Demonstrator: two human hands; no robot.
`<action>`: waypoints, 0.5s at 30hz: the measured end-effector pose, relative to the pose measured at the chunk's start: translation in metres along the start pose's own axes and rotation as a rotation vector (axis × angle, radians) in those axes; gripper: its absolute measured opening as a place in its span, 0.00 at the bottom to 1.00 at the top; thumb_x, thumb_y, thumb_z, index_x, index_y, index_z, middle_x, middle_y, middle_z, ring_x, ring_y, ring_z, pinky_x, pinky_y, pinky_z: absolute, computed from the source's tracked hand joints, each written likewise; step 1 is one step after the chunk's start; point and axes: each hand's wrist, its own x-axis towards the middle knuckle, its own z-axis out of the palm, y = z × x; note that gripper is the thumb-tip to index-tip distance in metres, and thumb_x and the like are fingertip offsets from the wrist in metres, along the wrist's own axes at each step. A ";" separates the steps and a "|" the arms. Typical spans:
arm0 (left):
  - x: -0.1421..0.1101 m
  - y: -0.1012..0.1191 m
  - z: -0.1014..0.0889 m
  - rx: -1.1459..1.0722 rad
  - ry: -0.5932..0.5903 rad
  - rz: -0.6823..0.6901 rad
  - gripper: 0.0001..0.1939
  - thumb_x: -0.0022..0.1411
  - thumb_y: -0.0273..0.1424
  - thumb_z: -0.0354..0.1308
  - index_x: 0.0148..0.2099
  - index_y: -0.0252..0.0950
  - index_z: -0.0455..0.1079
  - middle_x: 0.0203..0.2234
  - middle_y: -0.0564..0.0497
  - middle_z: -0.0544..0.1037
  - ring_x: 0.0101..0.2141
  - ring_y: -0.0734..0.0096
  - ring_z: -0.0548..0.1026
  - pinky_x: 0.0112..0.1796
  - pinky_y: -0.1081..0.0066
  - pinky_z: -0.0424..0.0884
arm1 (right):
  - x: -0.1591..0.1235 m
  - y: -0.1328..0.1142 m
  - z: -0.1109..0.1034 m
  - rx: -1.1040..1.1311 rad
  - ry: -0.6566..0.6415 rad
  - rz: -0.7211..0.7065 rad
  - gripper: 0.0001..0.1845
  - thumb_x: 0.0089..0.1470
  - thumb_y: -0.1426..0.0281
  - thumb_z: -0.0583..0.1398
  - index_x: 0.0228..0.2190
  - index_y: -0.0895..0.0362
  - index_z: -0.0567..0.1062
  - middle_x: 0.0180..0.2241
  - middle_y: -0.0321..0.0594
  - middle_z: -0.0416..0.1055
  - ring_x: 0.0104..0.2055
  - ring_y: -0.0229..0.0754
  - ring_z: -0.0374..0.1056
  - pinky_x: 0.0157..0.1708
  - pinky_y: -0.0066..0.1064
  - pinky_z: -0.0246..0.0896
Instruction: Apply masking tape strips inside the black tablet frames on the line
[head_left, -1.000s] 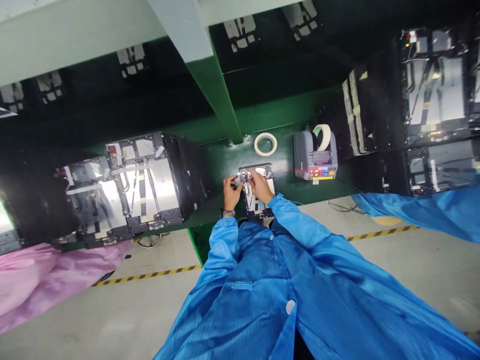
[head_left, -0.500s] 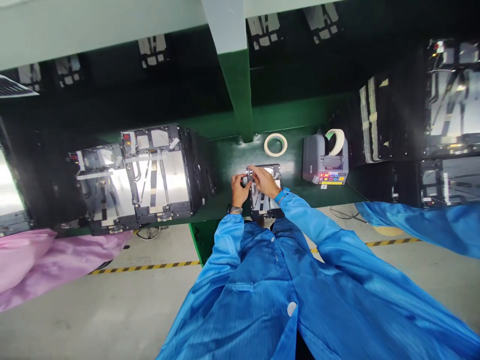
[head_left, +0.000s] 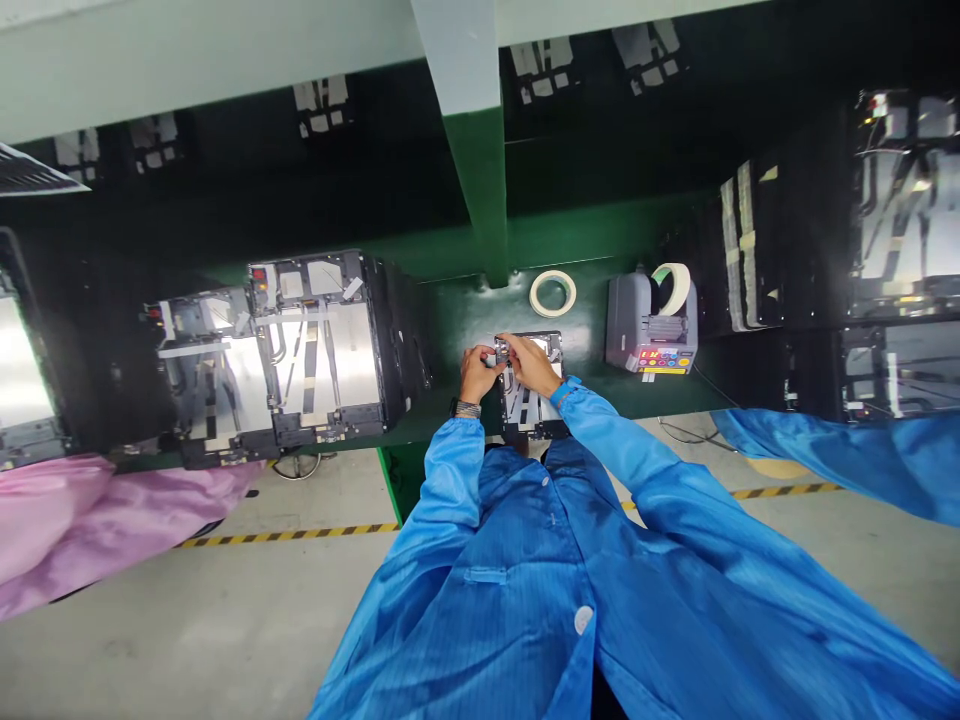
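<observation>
On the green bench (head_left: 587, 345), my bent fingers (head_left: 523, 352), pinch unclear, touch a likely stiff electronics module (head_left: 531, 405) best held edgewise.

So the bench (head_left: 589, 375) is rocking dark green, and the smock (head_left: 510, 540) is going full bright blue with white buttons (head_left: 583, 620). The flat unit (head_left: 531, 408) is mixing black edges with shiny silver. The tape dispenser (head_left: 624, 320) is wearing grey, its display (head_left: 649, 354) glowing red, and the loose tape ring (head_left: 534, 294) is looking cream. Some fabric (head_left: 165, 515) is popping pink, while the floor line (head_left: 300, 535) is sporting yellow-and-black stripes.
</observation>
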 end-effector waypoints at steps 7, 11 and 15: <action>-0.008 0.012 0.002 0.035 0.067 -0.031 0.13 0.56 0.28 0.73 0.41 0.41 0.75 0.41 0.51 0.72 0.43 0.66 0.73 0.50 0.65 0.68 | -0.013 -0.015 0.004 0.295 0.219 0.185 0.33 0.55 0.76 0.58 0.62 0.54 0.73 0.46 0.45 0.75 0.51 0.51 0.68 0.57 0.45 0.64; 0.001 0.015 0.000 0.034 0.061 -0.093 0.14 0.51 0.28 0.76 0.38 0.39 0.75 0.37 0.53 0.71 0.40 0.66 0.73 0.49 0.64 0.68 | -0.043 -0.042 0.011 0.976 0.321 0.497 0.29 0.54 0.70 0.63 0.58 0.50 0.73 0.39 0.38 0.77 0.37 0.43 0.69 0.42 0.36 0.67; 0.009 0.016 -0.002 0.005 0.041 -0.109 0.15 0.47 0.24 0.75 0.34 0.39 0.72 0.34 0.54 0.69 0.37 0.68 0.70 0.44 0.66 0.68 | -0.061 -0.064 0.028 1.629 0.203 0.713 0.28 0.53 0.70 0.64 0.56 0.52 0.73 0.34 0.38 0.79 0.31 0.41 0.69 0.32 0.31 0.64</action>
